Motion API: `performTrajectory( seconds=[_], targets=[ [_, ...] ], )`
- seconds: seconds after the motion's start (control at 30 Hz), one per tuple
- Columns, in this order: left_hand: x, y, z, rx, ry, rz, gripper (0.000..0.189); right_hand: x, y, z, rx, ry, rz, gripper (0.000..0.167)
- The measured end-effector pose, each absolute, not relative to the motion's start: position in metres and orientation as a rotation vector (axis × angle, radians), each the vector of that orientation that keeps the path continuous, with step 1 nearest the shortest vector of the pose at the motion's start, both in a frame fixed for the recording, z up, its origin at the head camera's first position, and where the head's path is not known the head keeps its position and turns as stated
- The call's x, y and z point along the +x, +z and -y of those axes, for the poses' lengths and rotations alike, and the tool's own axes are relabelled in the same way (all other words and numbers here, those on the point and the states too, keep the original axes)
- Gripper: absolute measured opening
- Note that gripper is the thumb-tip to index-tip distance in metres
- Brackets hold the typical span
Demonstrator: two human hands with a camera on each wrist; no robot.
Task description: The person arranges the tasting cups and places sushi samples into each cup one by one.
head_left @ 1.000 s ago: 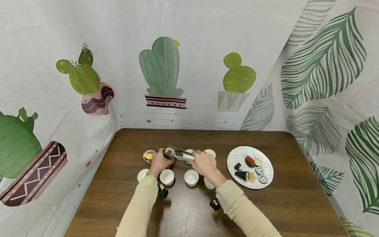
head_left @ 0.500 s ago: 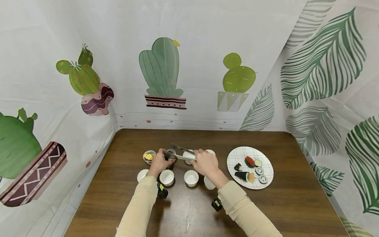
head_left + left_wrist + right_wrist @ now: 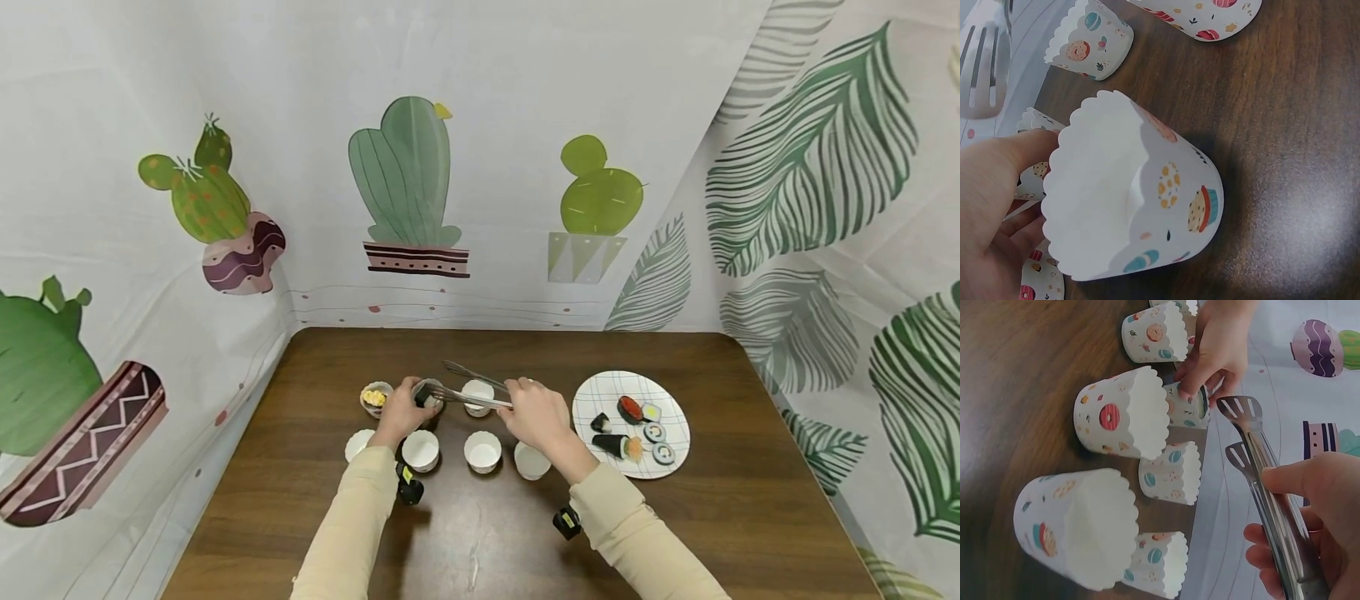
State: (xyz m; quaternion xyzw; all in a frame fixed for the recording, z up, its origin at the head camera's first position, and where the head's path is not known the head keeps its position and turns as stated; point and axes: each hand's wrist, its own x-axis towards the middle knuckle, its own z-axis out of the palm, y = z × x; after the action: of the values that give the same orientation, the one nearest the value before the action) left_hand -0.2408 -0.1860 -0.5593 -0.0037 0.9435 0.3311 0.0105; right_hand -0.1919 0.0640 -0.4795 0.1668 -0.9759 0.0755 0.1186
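Tongs (image 3: 1285, 531) clamped in right fingers (image 3: 1261, 557); paper cup (image 3: 1180, 411) in left fingers (image 3: 1196, 378) — brown table (image 3: 742, 508); cactus-print backdrop (image 3: 510, 167)

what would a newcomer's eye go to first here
Probably the shiny metal tongs, gripped by the right hand above the scalloped white cups near the middle of the table. Next might come the checked plate of sushi pieces on the table's right side, then the big green cactus printed on the white cloth behind.
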Motion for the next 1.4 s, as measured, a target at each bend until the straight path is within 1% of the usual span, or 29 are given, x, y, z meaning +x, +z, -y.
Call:
performTrajectory(
  seconds=[0.47, 0.73, 1.4],
  targets=[
    [-0.240, -0.555, 0.185, -0.006, 1.041, -2.951, 0.061, -0.180, -0.480, -0.095, 0.446, 0.286, 2.822, 0.041],
    [-0.240, -0.555, 0.184, -0.015, 1.035, -2.941, 0.061, -0.174, -0.482, -0.121, 0.361, 0.265, 2.848, 0.040],
    [-0.240, -0.556, 0.185, -0.029, 1.018, -2.930, 0.063, -0.152, -0.491, -0.178, 0.272, 0.319, 2.789, 0.039]
  ],
)
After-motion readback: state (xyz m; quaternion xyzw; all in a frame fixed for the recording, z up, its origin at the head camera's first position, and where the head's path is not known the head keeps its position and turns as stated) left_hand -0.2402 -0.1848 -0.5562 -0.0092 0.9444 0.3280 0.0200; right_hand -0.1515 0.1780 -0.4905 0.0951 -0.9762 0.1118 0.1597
